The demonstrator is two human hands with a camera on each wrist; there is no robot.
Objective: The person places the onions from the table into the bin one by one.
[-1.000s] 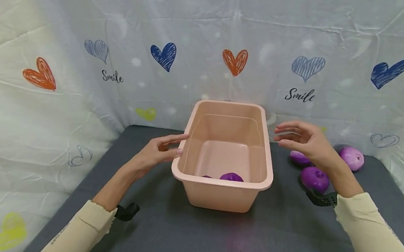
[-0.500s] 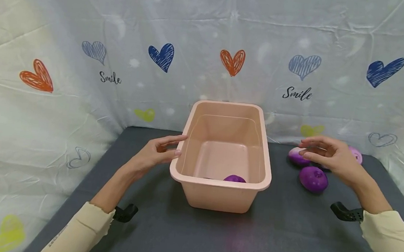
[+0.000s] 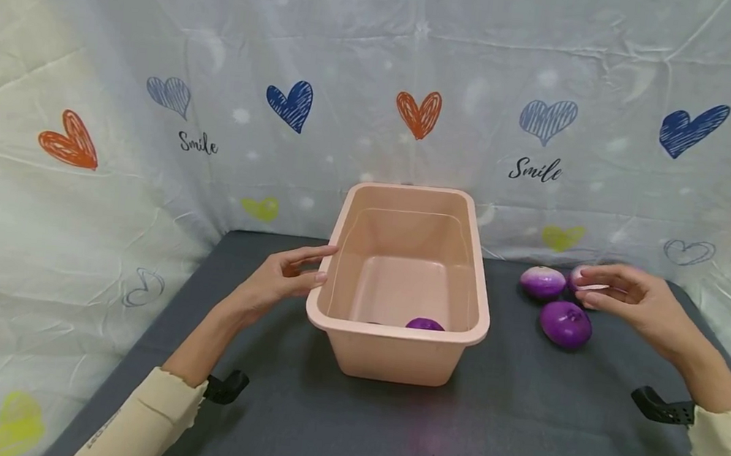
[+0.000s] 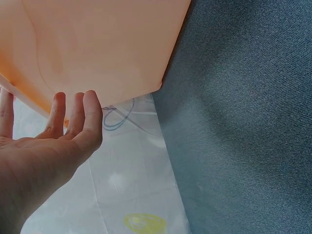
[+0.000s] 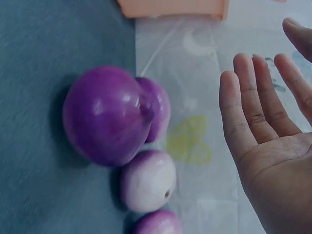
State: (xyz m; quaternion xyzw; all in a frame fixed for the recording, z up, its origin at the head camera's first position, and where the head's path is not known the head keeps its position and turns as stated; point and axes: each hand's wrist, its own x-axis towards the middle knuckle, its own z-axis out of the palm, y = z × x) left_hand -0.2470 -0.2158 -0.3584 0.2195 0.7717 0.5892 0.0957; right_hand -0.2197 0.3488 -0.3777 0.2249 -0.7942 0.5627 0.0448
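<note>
One pale sheet (image 3: 357, 44), with hearts and two "Smile" words, hangs behind one dark table (image 3: 320, 429). On the table stands one peach tub (image 3: 393, 355), smooth, deep and upright, its rim rounded. Two hands: the left hand (image 3: 275, 274) rests its fingertips on the tub's left rim, fingers extended and apart rather than clamped; the right hand (image 3: 630, 297) hovers near the onions (image 3: 565, 324), thumb and fingers apart, clear of them in the right wrist view. Four onions sit on the table right of the tub, clustered close; the front one is glossy deep purple with a nub, others fade to pinkish white. In the tub, one purple top shows above the near rim, plus a sliver too small to identify.
</note>
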